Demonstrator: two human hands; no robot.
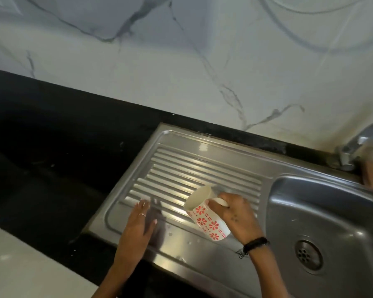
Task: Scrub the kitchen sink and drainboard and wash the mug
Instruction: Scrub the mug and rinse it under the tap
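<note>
Marble wall behind the black worktop (52, 134); right hand (235, 214) grips the mug (205, 216) by its handle, tilted clear of the drainboard (192, 168); left hand (138, 224) lies flat beside it, fingers straight, likely wiping.

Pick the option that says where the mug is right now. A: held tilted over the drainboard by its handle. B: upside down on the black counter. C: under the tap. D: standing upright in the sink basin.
A: the right hand grips the handle of the mug, which is tilted over the ribbed drainboard, while the left hand lies flat on the drainboard.
</note>
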